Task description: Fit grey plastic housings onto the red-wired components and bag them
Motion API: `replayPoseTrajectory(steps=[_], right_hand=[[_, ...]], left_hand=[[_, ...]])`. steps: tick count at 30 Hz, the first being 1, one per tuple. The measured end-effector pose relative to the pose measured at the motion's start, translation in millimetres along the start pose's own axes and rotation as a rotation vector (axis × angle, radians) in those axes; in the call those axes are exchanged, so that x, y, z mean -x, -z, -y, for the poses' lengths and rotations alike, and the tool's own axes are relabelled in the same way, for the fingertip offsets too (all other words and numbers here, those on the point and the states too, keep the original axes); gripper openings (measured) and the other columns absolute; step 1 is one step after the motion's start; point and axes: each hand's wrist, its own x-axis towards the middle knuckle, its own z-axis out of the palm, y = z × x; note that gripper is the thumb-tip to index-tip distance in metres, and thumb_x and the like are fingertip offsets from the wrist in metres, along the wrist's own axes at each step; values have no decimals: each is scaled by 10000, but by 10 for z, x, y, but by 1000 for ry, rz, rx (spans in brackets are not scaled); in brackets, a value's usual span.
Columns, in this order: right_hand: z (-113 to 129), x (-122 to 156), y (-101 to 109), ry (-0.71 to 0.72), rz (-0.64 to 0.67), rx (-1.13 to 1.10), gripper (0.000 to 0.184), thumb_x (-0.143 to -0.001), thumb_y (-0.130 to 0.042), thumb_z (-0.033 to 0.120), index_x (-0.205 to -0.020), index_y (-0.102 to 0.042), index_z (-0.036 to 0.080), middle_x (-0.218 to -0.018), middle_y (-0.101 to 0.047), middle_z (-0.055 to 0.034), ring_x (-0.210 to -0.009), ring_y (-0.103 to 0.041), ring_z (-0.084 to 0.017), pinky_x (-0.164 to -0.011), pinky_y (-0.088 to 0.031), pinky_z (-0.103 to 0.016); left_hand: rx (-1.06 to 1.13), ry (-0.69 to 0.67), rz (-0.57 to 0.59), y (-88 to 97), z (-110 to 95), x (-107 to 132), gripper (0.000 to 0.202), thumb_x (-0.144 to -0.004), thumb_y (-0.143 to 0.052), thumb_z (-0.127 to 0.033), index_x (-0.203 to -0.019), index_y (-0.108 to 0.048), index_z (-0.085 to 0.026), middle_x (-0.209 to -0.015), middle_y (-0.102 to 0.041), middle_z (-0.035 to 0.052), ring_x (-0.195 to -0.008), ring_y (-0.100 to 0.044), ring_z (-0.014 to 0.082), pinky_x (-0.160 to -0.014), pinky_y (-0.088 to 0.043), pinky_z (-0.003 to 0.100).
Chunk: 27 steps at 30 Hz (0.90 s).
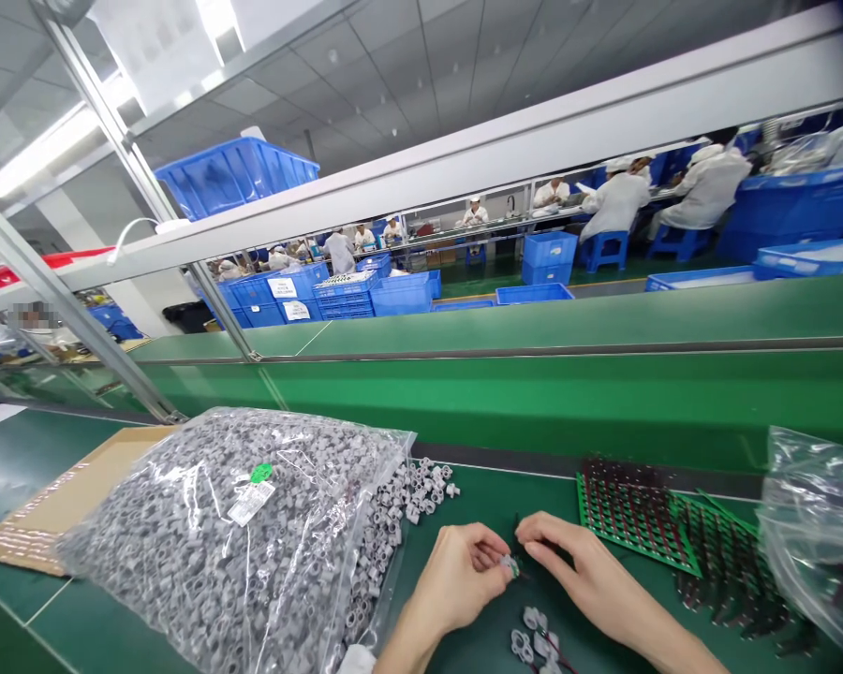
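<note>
My left hand (456,576) pinches a small grey plastic cap (510,564) with a bit of green at its edge. Close beside it, the fingertips of my right hand (576,557) are pressed together by a thin dark piece, perhaps a wire; what they grip is too small to make out. Below the hands, several grey caps with dark red wires (544,641) lie on the green table. To the left spreads a large clear bag (225,534) full of grey caps, with loose caps (421,487) spilling from its open side.
Green circuit board panels (636,520) with dark wired parts lie right of my right hand. A clear plastic bag (815,524) is at the far right, and flat cardboard (105,468) under the big bag. A green conveyor belt (534,388) runs behind; co-workers sit beyond.
</note>
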Motion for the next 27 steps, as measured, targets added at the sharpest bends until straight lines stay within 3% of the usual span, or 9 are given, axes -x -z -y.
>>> replayPoseTrajectory(steps=[4, 7, 10, 12, 14, 17, 20, 24, 27], right_hand=[[-34, -85, 65, 29, 90, 218, 166, -944, -376, 193, -970, -535, 232, -1101, -518, -42, -1060, -480, -207, -989, -323, -425], [6, -133, 52, 21, 157, 365, 168, -924, -370, 147, -862, -515, 207, -1026, -517, -39, -965, -480, -211, -901, -355, -430], [41, -144, 22, 31, 152, 469, 207, -923, -337, 128, -804, -496, 185, -956, -524, -56, -879, -476, -218, -810, -369, -401], [40, -124, 2, 29, 129, 500, 236, -930, -301, 122, -810, -495, 182, -918, -529, -64, -831, -473, -217, -794, -362, -402], [19, -93, -14, 22, 102, 498, 264, -957, -262, 152, -816, -483, 186, -873, -530, -62, -784, -467, -210, -773, -357, -392], [-29, -62, -29, 8, 46, 357, 280, -1000, -244, 257, -858, -480, 203, -870, -546, -42, -798, -489, -199, -826, -351, -390], [-63, -73, -36, -52, -18, 131, 258, -992, -309, 364, -932, -519, 226, -923, -576, -25, -881, -525, -191, -926, -320, -382], [-46, -115, -44, -125, -58, -115, 328, -926, -393, 478, -804, -520, 202, -817, -550, -22, -785, -501, -180, -747, -376, -291], [-1, -133, -66, -168, -72, -216, 383, -874, -443, 548, -758, -513, 190, -748, -499, -8, -724, -447, -160, -676, -363, -260]], left_hand=[[-165, 10, 116, 117, 22, 19, 154, -649, -784, -177, -800, -771, -149, -723, -640, 1, -579, -555, 88, -565, -439, 170], [-367, -63, -24, 192, -5, -58, 67, -737, -742, -174, -800, -759, -158, -826, -648, 19, -652, -593, 114, -628, -468, 190], [-500, -92, -220, 265, -24, -205, 233, -850, -544, -54, -1011, -698, -124, -1003, -607, 83, -858, -604, 172, -815, -467, 266], [-566, -104, -271, 294, -17, -300, 314, -868, -472, -21, -1099, -655, -127, -1095, -567, 113, -944, -592, 204, -883, -450, 320], [-612, -101, -278, 294, -1, -361, 292, -871, -460, -21, -1035, -672, -135, -1056, -574, 115, -960, -593, 235, -881, -454, 357], [-626, -106, -284, 259, 16, -357, 261, -858, -464, -7, -925, -683, -131, -935, -599, 107, -965, -595, 274, -878, -455, 401], [-557, -151, -274, 210, 25, -272, 280, -852, -483, -1, -1009, -672, -136, -966, -619, 98, -945, -607, 244, -882, -466, 374], [-300, -168, -247, 115, 54, -164, 288, -793, -551, 23, -975, -696, -146, -946, -641, 62, -830, -630, 156, -747, -508, 225], [-67, -144, -227, 27, 76, -125, 260, -751, -563, 30, -886, -720, -128, -855, -663, 58, -762, -648, 149, -693, -520, 213]])
